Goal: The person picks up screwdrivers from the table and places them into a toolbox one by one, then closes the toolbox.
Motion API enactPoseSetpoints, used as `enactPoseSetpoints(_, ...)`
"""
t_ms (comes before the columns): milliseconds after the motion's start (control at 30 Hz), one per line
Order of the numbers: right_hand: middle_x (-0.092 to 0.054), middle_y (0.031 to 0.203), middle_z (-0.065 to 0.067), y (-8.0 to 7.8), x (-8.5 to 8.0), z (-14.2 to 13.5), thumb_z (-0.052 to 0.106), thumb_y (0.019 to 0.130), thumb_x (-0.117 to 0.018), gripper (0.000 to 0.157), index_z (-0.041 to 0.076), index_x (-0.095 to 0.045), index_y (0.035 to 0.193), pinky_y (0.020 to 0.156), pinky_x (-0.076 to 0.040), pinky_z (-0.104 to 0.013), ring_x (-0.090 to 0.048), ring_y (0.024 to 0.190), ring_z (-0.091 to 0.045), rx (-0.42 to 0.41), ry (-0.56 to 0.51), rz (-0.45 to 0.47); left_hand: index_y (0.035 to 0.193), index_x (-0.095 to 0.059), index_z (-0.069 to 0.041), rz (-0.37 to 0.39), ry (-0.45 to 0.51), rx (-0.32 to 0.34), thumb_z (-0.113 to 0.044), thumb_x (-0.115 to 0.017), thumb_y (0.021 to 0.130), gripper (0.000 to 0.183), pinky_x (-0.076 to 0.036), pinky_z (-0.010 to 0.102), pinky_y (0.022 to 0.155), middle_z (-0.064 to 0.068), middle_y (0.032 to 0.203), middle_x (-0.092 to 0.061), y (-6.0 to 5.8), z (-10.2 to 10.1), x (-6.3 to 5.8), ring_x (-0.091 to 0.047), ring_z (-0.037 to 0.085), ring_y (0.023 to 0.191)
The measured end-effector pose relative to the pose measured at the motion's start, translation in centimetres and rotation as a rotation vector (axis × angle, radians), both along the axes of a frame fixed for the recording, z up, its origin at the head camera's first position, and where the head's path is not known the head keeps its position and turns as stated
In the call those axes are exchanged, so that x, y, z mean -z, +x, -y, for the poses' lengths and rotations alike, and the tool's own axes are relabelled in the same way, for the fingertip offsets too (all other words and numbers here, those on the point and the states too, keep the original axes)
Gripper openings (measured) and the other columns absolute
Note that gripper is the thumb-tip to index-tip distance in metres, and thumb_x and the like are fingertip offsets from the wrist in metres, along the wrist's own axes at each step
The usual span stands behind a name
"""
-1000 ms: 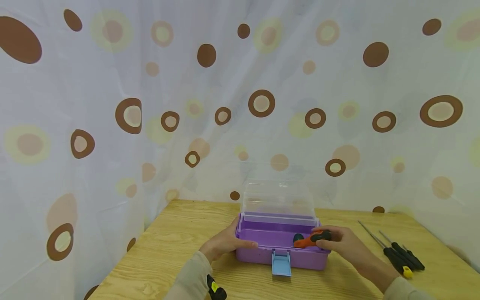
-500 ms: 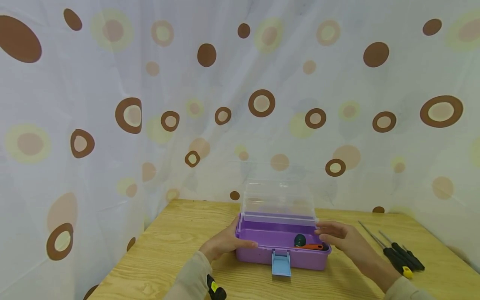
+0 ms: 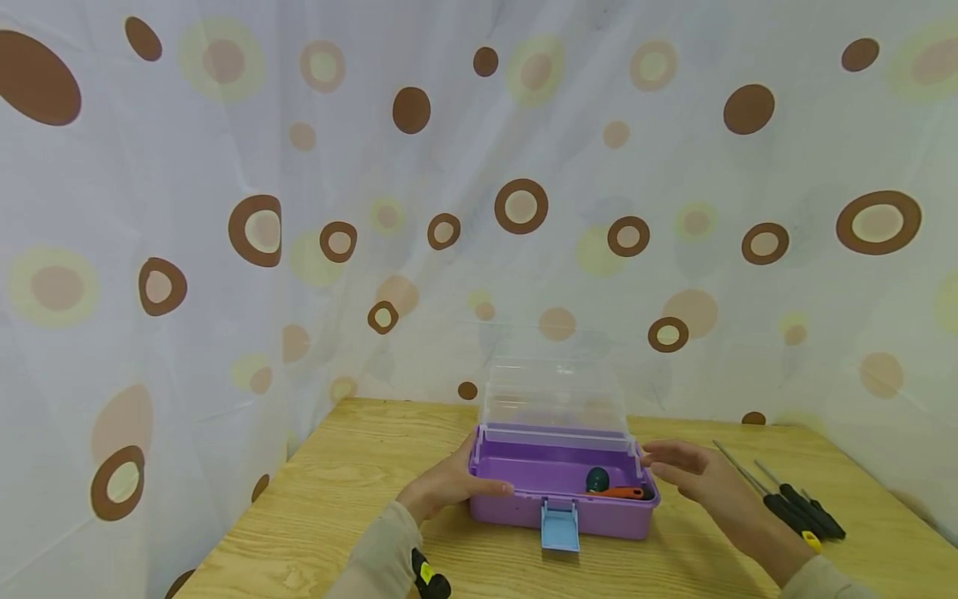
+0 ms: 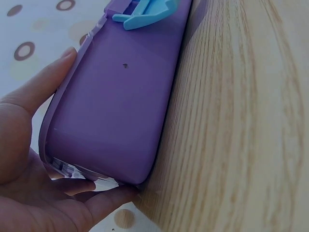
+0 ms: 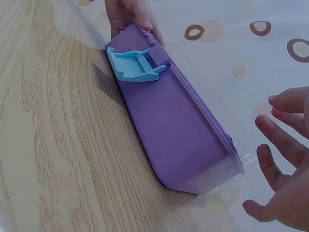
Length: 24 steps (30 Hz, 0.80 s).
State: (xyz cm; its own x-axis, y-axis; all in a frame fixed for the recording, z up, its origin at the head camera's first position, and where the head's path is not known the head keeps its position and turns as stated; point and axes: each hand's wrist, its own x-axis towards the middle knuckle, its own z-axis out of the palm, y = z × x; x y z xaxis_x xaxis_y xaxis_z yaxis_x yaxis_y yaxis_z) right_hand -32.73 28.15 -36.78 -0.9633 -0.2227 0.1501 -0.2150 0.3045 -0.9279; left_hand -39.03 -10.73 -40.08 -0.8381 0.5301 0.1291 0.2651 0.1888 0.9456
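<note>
A purple toolbox (image 3: pixel 524 509) stands on the table with its clear lid (image 3: pixel 554 399) raised and its light-blue latch (image 3: pixel 560 530) hanging down in front. My left hand (image 3: pixel 451 484) holds the box's left end, thumb along the front rim and fingers round the side, as the left wrist view shows. Inside at the right lie an orange-handled tool (image 3: pixel 623 492) with a black end and a dark green rounded thing (image 3: pixel 597 479); the front wall hides their lower parts. Just off the box's right end, my right hand (image 3: pixel 703 478) hovers with loosely spread fingers, holding nothing.
On the right of the wooden table (image 3: pixel 359 449) lie several black-handled screwdrivers (image 3: pixel 793 512), one with a yellow end. A black and yellow handle (image 3: pixel 430 576) pokes out beside the left sleeve. A dotted curtain (image 3: pixel 479 208) hangs behind and at the sides.
My right hand has let go of the orange-handled tool, which now lies in the box, and has drawn back to the right. My left hand has stayed on the box.
</note>
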Motion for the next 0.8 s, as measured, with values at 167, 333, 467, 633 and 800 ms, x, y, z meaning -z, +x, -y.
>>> enactPoseSetpoints(167, -0.061, 0.139, -0.021, 0.2, -0.1, -0.3, 0.026, 0.106, -0.062, 0.054, -0.006, -0.049, 0.148, 0.107, -0.033, -0.071, -0.058, 0.123, -0.018, 0.0, 0.007, -0.006, 0.166, 0.002, -0.018, 0.001, -0.008, -0.002, -0.023, -0.085, 0.087, 0.117, -0.026, 0.059, 0.117, 0.015, 0.157, -0.037, 0.0, 0.0, 0.0, -0.044, 0.034, 0.135)
enactPoseSetpoints(333, -0.062, 0.137, -0.019, 0.3, -0.1, -0.5, 0.025, 0.106, -0.061, 0.052, -0.005, -0.05, 0.147, 0.107, -0.035, -0.069, -0.06, 0.119, -0.014, -0.006, 0.001, -0.01, 0.166, 0.001, -0.017, -0.005, -0.011, -0.003, -0.022, -0.085, 0.087, 0.117, -0.026, 0.058, 0.117, 0.015, 0.156, -0.038, 0.0, 0.0, 0.0, -0.045, 0.034, 0.135)
enactPoseSetpoints(467, -0.06, 0.139, -0.02, 0.3, 0.0, -0.8, 0.024, 0.107, -0.06, 0.05, -0.004, -0.05, 0.147, 0.108, -0.033, -0.071, -0.058, 0.12, -0.012, -0.021, -0.006, 0.001, 0.166, 0.001, -0.016, 0.001, -0.005, -0.003, -0.021, -0.085, 0.087, 0.117, -0.026, 0.058, 0.117, 0.015, 0.156, -0.039, 0.0, 0.0, 0.0, -0.044, 0.034, 0.135)
enactPoseSetpoints(633, -0.06, 0.139, -0.018, 0.3, 0.0, -1.2, 0.026, 0.107, -0.06, 0.05, -0.002, -0.051, 0.147, 0.109, -0.03, -0.072, -0.055, 0.128, -0.025, -0.017, -0.003, 0.013, 0.166, 0.001, -0.016, 0.002, -0.002, 0.0, -0.021, -0.085, 0.087, 0.117, -0.026, 0.058, 0.117, 0.016, 0.156, -0.038, 0.0, 0.0, 0.1, -0.044, 0.034, 0.135)
enactPoseSetpoints(800, -0.064, 0.135, -0.012, 0.4, -0.1, -1.7, 0.028, 0.106, -0.061, 0.048, 0.0, -0.054, 0.146, 0.109, -0.03, -0.071, -0.056, 0.126, -0.022, 0.002, -0.01, 0.023, 0.166, 0.001, -0.017, 0.001, -0.005, 0.0, -0.022, -0.085, 0.087, 0.117, -0.027, 0.059, 0.116, 0.016, 0.156, -0.038, 0.0, 0.0, 0.1, -0.045, 0.034, 0.135)
